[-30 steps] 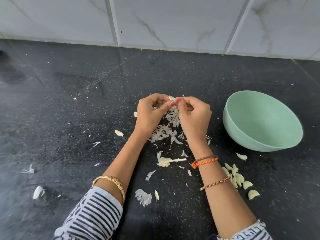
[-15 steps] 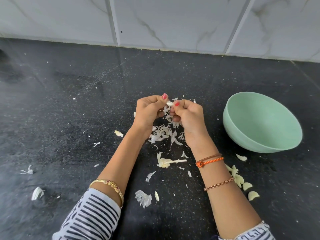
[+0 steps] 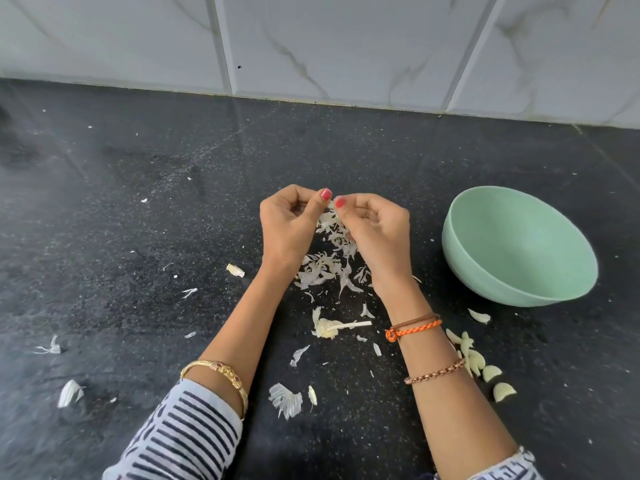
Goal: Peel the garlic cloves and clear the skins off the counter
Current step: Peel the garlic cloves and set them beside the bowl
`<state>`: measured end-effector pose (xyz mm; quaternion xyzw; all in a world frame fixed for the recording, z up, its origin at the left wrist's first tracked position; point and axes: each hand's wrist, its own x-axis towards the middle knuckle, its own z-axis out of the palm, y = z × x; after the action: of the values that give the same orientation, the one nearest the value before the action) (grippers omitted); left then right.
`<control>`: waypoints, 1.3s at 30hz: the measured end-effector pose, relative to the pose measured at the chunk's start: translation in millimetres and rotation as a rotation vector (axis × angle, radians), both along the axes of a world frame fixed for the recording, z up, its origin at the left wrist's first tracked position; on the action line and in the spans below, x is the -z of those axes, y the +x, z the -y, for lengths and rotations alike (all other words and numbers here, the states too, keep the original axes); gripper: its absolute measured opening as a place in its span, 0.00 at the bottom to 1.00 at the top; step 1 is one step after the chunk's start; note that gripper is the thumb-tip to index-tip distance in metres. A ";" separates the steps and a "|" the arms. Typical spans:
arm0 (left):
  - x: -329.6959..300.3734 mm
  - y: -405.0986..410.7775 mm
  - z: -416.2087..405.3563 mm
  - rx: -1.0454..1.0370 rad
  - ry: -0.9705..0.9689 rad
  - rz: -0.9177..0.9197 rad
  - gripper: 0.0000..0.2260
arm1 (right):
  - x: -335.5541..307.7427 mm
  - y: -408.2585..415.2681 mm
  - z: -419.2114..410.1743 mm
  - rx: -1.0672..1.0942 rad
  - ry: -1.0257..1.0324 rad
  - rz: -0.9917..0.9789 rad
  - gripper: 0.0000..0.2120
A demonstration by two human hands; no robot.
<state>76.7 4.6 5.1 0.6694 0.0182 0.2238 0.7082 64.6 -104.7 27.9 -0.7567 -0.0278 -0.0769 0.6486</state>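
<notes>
One green bowl holds nothing visible; peeled cloves lie beside it.

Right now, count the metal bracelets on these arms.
2. A gold bangle on the left wrist, a copper chain on the right forearm. The sleeves may hide more.

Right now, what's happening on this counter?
A person is peeling garlic by hand. The left hand and right hand pinch one small garlic clove between their fingertips, above a pile of skins on the black counter. Peeled cloves lie by the right forearm, near a green bowl whose visible inside looks empty. A garlic stem and loose skin scraps are scattered about; nothing is cleared yet.
</notes>
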 end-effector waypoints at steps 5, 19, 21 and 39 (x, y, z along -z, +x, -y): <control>-0.1 -2.2 7.7 0.034 -0.016 0.010 0.11 | 2.4 2.3 0.9 0.046 0.034 -0.030 0.02; -4.9 -5.6 8.0 -0.004 0.003 -0.042 0.06 | 10.5 0.3 -7.6 0.141 -0.267 0.269 0.09; -6.4 -6.1 9.5 -0.006 0.003 -0.043 0.07 | 13.5 1.1 -9.1 0.201 -0.312 0.346 0.08; 0.4 3.4 4.1 -0.082 -0.225 -0.079 0.17 | 6.8 2.6 -3.4 0.222 -0.269 0.317 0.08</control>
<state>80.1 0.5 4.7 0.5926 0.0986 0.2228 0.7678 67.2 -101.3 21.2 -0.8132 -0.0557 -0.2611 0.5172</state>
